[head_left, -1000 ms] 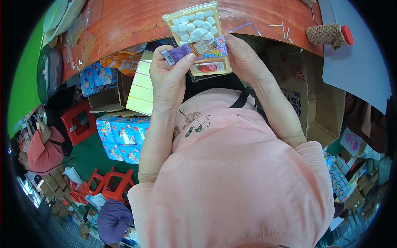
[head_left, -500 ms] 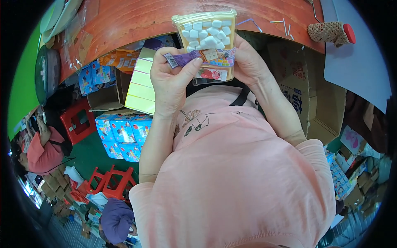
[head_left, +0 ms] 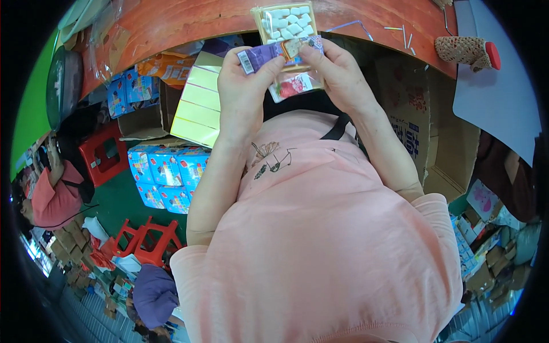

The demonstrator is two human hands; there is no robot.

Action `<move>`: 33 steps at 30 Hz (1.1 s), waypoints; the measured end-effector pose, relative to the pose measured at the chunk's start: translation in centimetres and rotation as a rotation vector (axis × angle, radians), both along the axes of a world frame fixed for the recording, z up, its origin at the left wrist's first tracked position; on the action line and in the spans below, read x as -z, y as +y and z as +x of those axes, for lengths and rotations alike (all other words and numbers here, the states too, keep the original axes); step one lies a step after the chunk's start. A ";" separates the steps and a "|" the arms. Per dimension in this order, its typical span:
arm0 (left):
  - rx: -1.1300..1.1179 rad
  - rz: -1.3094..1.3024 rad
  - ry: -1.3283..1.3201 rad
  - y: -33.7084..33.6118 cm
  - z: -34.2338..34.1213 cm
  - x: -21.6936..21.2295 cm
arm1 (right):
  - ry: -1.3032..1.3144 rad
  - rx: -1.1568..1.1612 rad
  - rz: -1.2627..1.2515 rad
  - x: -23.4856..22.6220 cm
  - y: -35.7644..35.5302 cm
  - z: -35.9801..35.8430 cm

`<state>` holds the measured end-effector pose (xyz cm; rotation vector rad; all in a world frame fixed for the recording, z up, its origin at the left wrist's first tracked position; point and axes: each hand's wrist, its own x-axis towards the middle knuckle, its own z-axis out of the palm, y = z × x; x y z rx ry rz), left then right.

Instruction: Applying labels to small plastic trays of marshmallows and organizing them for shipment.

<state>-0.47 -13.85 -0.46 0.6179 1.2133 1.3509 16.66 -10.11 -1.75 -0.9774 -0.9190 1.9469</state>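
Both hands are at the near edge of the table around a clear plastic box [head_left: 291, 24] of white pillow-shaped pieces. A purple printed band [head_left: 264, 55] lies across the box's front. My left hand [head_left: 241, 91] is closed on the band's left end, with the thumb on top. My right hand [head_left: 347, 77] is closed around the box's right side, its thumb pressing the band near the middle. Below the band shows a red-and-white picture label [head_left: 291, 86]. Fingers behind the box are hidden.
The red-brown table [head_left: 189, 20] holds thin sticks [head_left: 404, 37] and a knit-covered cylinder [head_left: 462, 50]. Beneath are a yellow-green panelled sheet [head_left: 198, 108], blue printed packs [head_left: 166, 171] and an open carton [head_left: 449, 143]. Red stools [head_left: 157, 243] and other people [head_left: 57, 191] are at left.
The box has moved up, farther over the table. My right hand has shifted from the box's edge, and its thumb now presses on the band, which tilts up to the right.
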 end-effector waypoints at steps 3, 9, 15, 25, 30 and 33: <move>0.025 -0.219 -0.131 -0.4 -0.4 1.1 | 0.074 0.036 -0.156 1.4 -1.5 -1.0; 0.212 -0.392 -0.325 -3.2 -2.0 2.0 | -0.125 -0.013 -0.163 3.3 -4.0 -0.6; 0.212 -0.312 0.074 -4.1 -1.4 3.7 | -0.061 0.043 -0.256 4.3 -4.6 -0.9; 0.206 -0.399 -0.165 -3.9 -2.3 3.6 | -0.043 0.038 -0.290 5.1 -4.6 -0.4; 0.141 -0.486 -0.113 -4.4 -3.6 3.4 | 0.012 0.025 -0.318 5.4 -4.7 -0.1; 0.107 -0.483 -0.058 -4.7 -3.4 2.5 | 0.031 0.031 -0.280 5.0 -4.7 -0.3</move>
